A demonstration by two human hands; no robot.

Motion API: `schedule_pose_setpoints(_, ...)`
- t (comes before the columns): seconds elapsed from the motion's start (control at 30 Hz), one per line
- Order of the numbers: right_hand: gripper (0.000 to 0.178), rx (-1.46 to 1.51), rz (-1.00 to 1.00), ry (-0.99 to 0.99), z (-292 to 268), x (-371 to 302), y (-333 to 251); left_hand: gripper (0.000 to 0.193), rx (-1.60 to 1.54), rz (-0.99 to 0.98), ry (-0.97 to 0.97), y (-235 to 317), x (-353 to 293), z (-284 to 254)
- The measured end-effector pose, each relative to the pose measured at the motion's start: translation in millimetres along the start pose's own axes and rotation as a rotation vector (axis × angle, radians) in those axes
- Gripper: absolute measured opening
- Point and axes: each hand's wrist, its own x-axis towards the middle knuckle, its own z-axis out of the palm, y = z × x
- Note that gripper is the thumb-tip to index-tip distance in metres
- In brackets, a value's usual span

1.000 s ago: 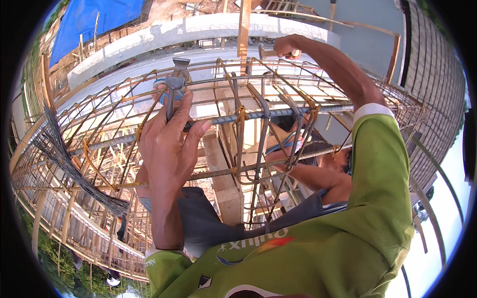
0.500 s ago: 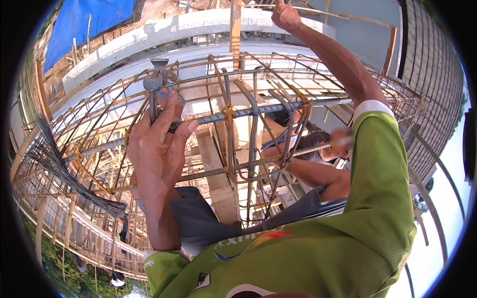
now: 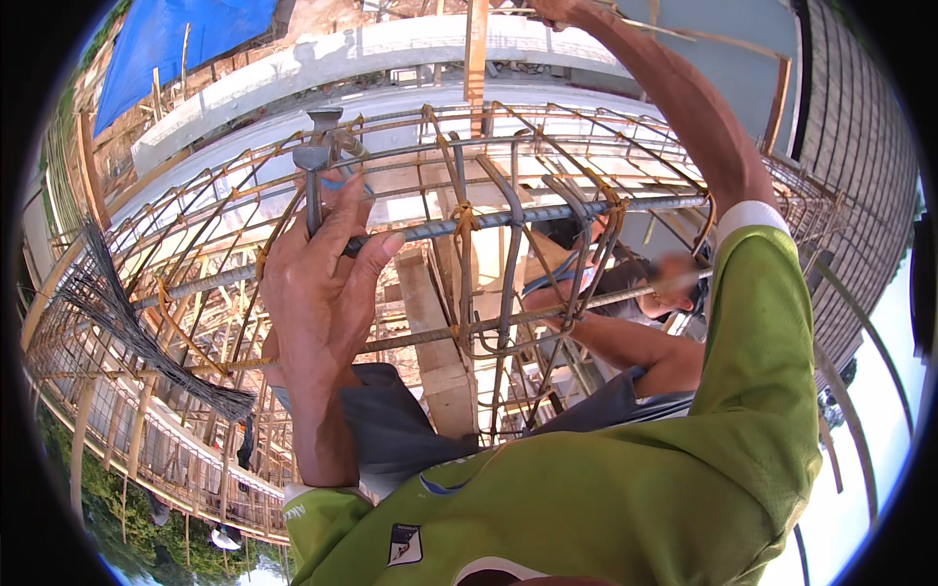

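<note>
My left hand [image 3: 318, 283] is closed around the shaft of a hammer [image 3: 315, 156], its steel head upward. The thumb lies against a thick ribbed rebar [image 3: 567, 212], near where the bar goes behind the hand. Just past the hammer head is a small clear or shiny object [image 3: 349, 146] that I cannot make out. Square stirrups [image 3: 513, 225] hang round the long bars, bound with rusty tie wire [image 3: 464, 217]. My right hand [image 3: 555, 10] reaches far ahead over the cage; the top edge cuts it off, hiding its fingers and anything in them.
A bundle of thin dark tie wire [image 3: 147, 342] hangs over the cage at left. Below the cage, another person [image 3: 625, 293] sits close by among timber planks [image 3: 430, 337]. A wooden post [image 3: 476, 59] rises ahead, near a blue tarp [image 3: 186, 49]. Scaffolding poles stand at both sides.
My right hand has risen further out past the top edge. My left hand and the hammer have shifted slightly right in the picture, as has the whole scene; its grip looks the same.
</note>
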Motion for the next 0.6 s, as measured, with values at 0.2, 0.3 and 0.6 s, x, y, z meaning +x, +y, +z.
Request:
schedule_pose_setpoints(0.2, 0.018, -0.01, 0.15, -0.478, 74.7, -6.3, -24.9, 0.049, -0.049, -0.03, -0.011, -0.9, 1.0, 0.7)
schedule_pose_setpoints(0.3, 0.013, -0.124, 0.229, -0.858, 63.8, -9.9, -41.9, 0.049, 0.061, -0.007, -0.04, -5.0, 1.9, -3.2)
schedule_pose_setpoints(0.6, 0.023, -0.032, 0.064, -0.266, 37.3, 14.7, -32.4, 0.051, -0.036, 0.003, -0.013, -4.4, 0.3, 0.4)
